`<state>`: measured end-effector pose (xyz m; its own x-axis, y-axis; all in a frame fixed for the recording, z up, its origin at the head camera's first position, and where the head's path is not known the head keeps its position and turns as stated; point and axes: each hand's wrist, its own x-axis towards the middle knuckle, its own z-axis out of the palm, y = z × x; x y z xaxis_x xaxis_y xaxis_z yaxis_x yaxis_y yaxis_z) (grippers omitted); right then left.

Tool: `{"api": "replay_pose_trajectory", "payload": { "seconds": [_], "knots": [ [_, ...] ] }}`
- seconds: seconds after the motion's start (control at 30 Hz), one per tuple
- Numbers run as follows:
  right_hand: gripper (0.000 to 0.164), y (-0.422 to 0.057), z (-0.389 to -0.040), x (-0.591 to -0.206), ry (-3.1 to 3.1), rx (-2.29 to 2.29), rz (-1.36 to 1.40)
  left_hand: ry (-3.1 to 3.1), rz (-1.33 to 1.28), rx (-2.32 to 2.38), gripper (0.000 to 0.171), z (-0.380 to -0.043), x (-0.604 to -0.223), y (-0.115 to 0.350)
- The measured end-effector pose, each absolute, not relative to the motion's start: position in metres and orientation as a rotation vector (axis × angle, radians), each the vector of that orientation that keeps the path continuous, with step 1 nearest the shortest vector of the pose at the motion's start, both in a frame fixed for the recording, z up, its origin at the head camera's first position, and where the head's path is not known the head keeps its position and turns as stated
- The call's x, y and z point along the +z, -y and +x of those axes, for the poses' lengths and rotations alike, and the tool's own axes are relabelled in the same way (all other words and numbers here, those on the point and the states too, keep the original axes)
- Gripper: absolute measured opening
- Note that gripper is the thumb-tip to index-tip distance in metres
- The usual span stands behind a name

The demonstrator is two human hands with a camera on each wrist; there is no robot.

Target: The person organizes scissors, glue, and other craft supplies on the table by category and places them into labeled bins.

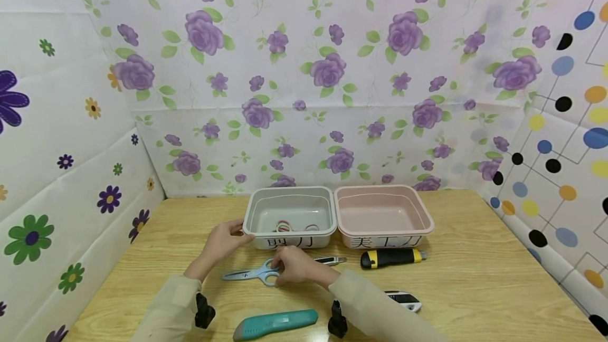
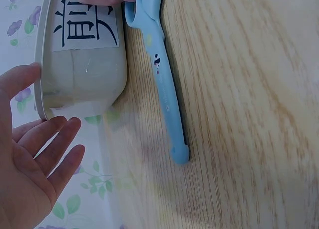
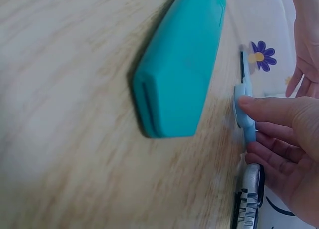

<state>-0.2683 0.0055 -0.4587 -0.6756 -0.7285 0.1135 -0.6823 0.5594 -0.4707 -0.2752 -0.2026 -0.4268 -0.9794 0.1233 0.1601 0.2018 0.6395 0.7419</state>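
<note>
Light blue scissors lie on the table, blades toward the left, with a blue cover along them in the left wrist view. My right hand pinches their handles between thumb and fingers, as the right wrist view shows. My left hand rests at the left end of the grey bin, thumb at its rim and fingers loosely straight in the left wrist view. Small round handles show inside that bin. A silver box cutter lies beside my right hand, partly hidden by it in the head view.
A pink bin stands right of the grey one; both carry labels with characters. A black and yellow utility knife lies before it. Nearer me are a teal cutter and a white and black knife, partly behind my right sleeve.
</note>
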Motion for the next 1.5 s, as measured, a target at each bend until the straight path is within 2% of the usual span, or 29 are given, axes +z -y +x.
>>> {"api": "replay_pose_trajectory", "payload": {
  "seconds": [0.53,0.77,1.17,1.5],
  "knots": [
    [0.04,-0.004,-0.274,-0.464,-2.749,-0.821,-1.148,2.755,-0.29,-1.265,0.057,-0.277,-0.429,0.204],
    [0.04,-0.002,-0.272,-0.466,-2.783,-0.809,-1.241,2.763,-0.275,-1.26,0.06,-0.277,-0.427,0.204],
    [0.049,0.005,-0.273,-0.466,-2.783,-0.642,-1.115,2.773,-0.261,-1.274,0.059,-0.278,-0.428,0.205],
    [0.049,0.007,-0.271,-0.462,-2.736,-0.719,-1.111,2.769,-0.265,-1.268,0.057,-0.279,-0.431,0.205]
  ]
}}
